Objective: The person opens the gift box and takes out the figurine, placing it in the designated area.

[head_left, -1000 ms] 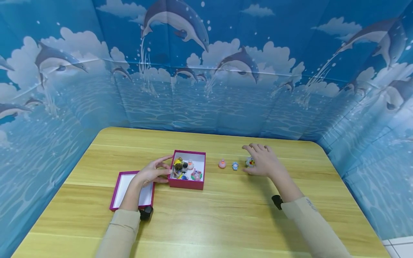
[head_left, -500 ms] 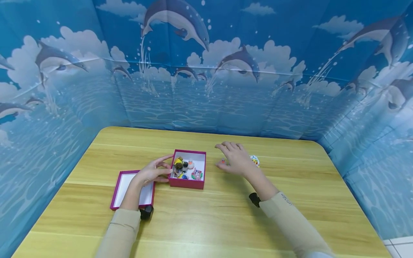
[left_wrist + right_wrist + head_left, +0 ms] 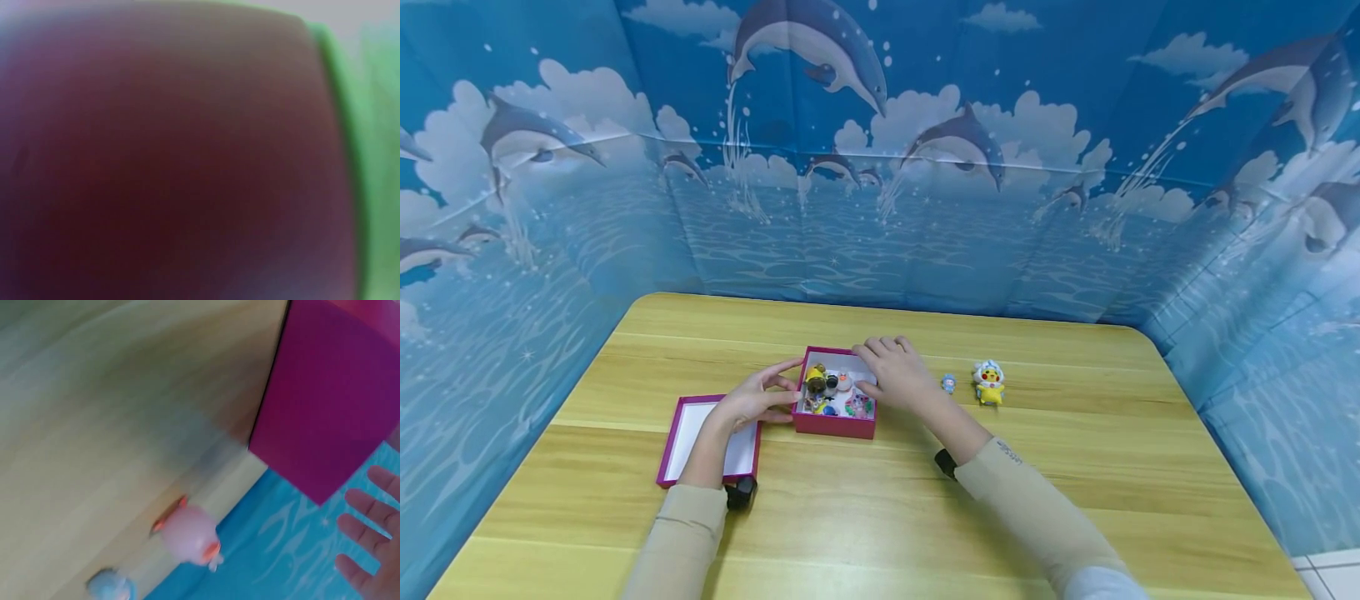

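At the lower left of the head view, a shallow pink lid [image 3: 679,437] lies open side up on the desk [image 3: 880,508], partly under the left forearm. Just right of it, the left hand [image 3: 751,402] curls its thumb and fingers against the left wall of the pink box [image 3: 835,426], bracing it. The left wrist view is a dark blur and shows nothing useful.

Inside the box, near the frame's middle, sit several small toy figures [image 3: 829,393], crowded together; they are too small to tell apart.

The right hand [image 3: 897,372] hangs over the right half of the box, fingers bent downward. Whether it pinches a figure there cannot be told, since the palm hides the fingertips. In the right wrist view a pale pink figure [image 3: 187,532] shows beside the box wall, blurred.

Further right on the desk stand a small blue figure [image 3: 948,383] and a yellow figure with a white hood [image 3: 988,382], close together and apart from the box.

The step in hand looks like moving figures between desk and box. A next reach would call for a light pinch on the small blue figure without toppling its yellow neighbour.
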### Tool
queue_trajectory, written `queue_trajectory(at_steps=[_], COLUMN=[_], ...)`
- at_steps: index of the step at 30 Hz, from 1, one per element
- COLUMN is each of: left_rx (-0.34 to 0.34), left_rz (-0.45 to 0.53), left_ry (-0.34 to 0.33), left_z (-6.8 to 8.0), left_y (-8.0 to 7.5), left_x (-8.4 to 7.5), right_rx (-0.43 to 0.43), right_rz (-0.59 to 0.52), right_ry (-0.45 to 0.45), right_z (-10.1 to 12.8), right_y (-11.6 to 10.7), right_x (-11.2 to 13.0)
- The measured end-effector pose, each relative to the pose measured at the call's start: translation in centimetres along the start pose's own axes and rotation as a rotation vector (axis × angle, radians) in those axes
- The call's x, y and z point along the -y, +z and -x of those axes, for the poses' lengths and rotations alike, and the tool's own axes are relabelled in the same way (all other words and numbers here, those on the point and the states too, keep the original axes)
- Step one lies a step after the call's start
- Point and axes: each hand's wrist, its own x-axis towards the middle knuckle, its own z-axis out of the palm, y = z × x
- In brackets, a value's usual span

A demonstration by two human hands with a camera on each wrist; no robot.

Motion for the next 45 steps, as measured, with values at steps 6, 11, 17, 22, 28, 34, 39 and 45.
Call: queue_trajectory(at_steps=[6,11,17,22,28,34,39,45], left_rx=[0.006,0.008,0.007,0.009,0.012,0.011,0.013,0.017], left_rz=[0.003,-0.001,0.001,0.001,-0.005,-0.003,0.006,0.003], left_ry=[0.002,0.0,-0.001,0.0,0.002,-0.002,0.001,0.005], left_z=[-0.1,-0.1,0.0,0.0,0.0,0.0,0.0,0.0], left_y=[0.0,0.0,0.0,0.0,-0.1,0.0,0.1,0.0], left_x=[0.0,0.0,0.1,0.0,0.0,0.1,0.0,0.1], right_rx=[0.059,0.084,0.159,0.218,0.238,0.22,0.203,0.2], right_rz=[0.104,0.148,0.143,0.184,0.219,0.21,0.196,0.208], right_ry=[0.004,0.017,0.07,0.095,0.114,0.134,0.148,0.154], right_z=[-1.0,-1.6,-2.3,-2.7,-2.8,-2.9,-3.0,-3.1], right_y=[1.0,1.3,1.8,2.2,2.4,2.6,2.8,2.7], right_x=[1.2,2.1,3.0,3.4,3.7,3.9,4.0,4.1])
